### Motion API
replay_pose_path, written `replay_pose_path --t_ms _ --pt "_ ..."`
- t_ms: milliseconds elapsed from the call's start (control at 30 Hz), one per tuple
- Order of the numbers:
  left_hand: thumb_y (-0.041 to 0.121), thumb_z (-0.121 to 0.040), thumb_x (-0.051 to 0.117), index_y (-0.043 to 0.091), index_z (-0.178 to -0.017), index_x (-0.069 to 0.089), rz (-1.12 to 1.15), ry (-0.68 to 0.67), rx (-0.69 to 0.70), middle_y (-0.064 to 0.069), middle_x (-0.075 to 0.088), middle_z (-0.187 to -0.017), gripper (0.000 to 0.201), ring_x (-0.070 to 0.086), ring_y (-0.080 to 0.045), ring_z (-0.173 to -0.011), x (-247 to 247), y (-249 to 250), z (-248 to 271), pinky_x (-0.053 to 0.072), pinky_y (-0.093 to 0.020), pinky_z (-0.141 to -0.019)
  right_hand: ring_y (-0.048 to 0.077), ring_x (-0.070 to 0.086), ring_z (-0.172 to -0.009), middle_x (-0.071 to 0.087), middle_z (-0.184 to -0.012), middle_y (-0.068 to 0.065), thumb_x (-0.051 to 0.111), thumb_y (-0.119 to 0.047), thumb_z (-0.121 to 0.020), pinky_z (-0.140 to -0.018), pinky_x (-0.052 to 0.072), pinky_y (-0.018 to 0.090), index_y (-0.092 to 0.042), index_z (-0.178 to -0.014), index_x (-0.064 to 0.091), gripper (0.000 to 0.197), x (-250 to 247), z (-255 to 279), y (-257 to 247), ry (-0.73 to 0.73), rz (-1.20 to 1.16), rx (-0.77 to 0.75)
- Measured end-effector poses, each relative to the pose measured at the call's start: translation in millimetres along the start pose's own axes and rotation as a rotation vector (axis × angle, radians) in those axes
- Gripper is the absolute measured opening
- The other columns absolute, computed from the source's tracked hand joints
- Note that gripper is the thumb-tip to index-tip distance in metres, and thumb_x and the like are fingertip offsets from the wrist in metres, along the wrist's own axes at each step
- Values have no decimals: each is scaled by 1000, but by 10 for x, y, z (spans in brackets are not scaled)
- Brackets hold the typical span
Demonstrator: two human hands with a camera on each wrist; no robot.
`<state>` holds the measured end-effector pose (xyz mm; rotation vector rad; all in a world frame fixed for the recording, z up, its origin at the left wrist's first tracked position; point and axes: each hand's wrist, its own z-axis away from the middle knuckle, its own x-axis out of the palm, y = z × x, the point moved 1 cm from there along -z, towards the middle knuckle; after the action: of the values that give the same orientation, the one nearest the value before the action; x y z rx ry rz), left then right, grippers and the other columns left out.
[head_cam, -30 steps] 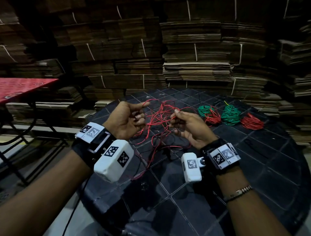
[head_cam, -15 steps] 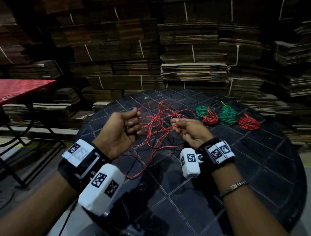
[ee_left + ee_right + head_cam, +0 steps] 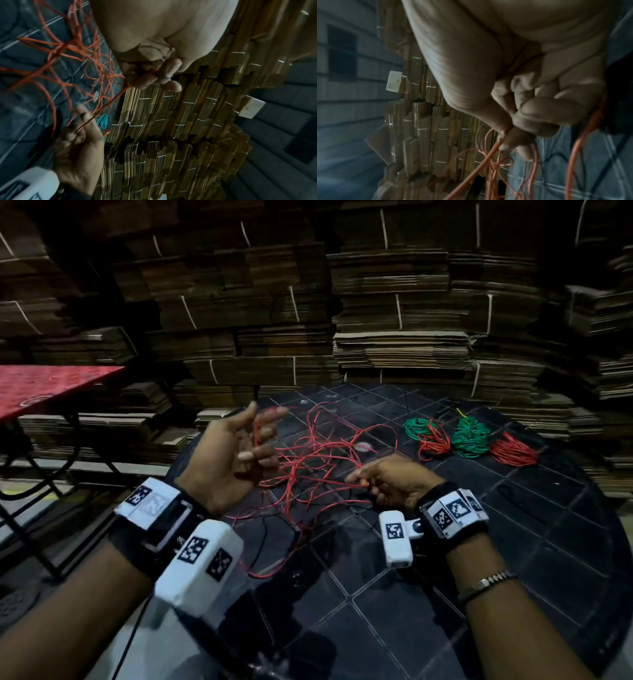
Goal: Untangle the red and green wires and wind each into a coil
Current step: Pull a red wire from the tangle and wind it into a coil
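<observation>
One loose red wire [image 3: 318, 470] sprawls in a tangle over the middle of the dark tiled surface [image 3: 534, 546], between the two hands, with no single long axis; its loops run in every direction, and one strand trails toward the near edge. A stretch of it is drawn taut between the hands, running roughly left to right in the head view.

The left hand [image 3: 233, 453] is raised palm-up above the surface, its upper fingers spread; in the left wrist view its lower fingers [image 3: 154, 77] curl round the red wire and pinch it. The right hand [image 3: 390, 481] sits lower, near the surface, and pinches the same wire between thumb and forefinger, the other fingers curled in.

Further back on the right lie four wound bundles in a row: a green coil [image 3: 416, 428] touching a small red coil [image 3: 433, 441], then a larger green coil [image 3: 471, 438], then a red coil [image 3: 512, 451].

Stacks of flattened cardboard [image 3: 394, 337] rise behind the surface, and a red table [image 3: 48, 385] stands at left.
</observation>
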<state>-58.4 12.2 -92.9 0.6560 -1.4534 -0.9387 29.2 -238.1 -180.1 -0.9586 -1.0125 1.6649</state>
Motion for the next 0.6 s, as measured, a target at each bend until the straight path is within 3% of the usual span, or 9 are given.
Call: replay_pose_path --t_ms 67,167,267,367,467,533,600 --pt "29 -108 43 8 -141 58 -50 -7 147 9 46 -69 41 30 -2 -39 -1 48 16 31 -20 -51 8 46 -46 61 -62 1 57 -6 -97 -39 36 16 2 -105 74 21 43 -1 6 39 104 24" --pt "21 -100 53 15 -131 66 -194 -58 255 6 54 -80 33 43 -5 -57 31 -3 107 37 -22 -63 11 54 -48 63 -61 4 62 -9 -95 -45 47 19 -6 -94 72 11 73 -1 30 114 215 60" --pt "17 -93 62 17 -114 73 -378 -131 227 2 64 -91 24 57 -9 -75 57 -128 194 44 -22 -70 16 61 -55 63 -71 7 67 -15 -96 -60 59 32 -9 -91 67 8 17 -26 49 184 167 30" --pt "17 -92 64 15 -108 72 -448 -162 155 -1 68 -96 17 63 -12 -80 64 -195 227 48 -27 -78 12 58 -49 59 -70 4 72 -21 -94 -70 62 40 -10 -92 66 13 -52 -49 50 191 113 1" --pt "15 -94 60 14 -106 67 -444 -168 162 -3 72 -107 14 67 -15 -86 55 -181 247 53 -31 -81 8 53 -44 58 -68 1 74 -24 -92 -58 55 30 -13 -91 69 12 -103 -42 38 169 106 -12" --pt "14 -96 61 13 -106 64 -454 -191 205 -5 70 -127 10 69 -22 -107 21 -138 257 53 -40 -92 10 54 -49 61 -71 3 78 -28 -89 -51 48 23 -13 -90 73 16 -169 -71 51 181 98 -54" --pt "12 -98 60 13 -105 61 -483 -220 261 -4 63 -143 8 58 -28 -134 -6 -71 278 45 -51 -110 14 52 -58 60 -74 6 82 -32 -84 -45 40 18 -11 -94 77 24 -247 -119 73 234 125 -126"
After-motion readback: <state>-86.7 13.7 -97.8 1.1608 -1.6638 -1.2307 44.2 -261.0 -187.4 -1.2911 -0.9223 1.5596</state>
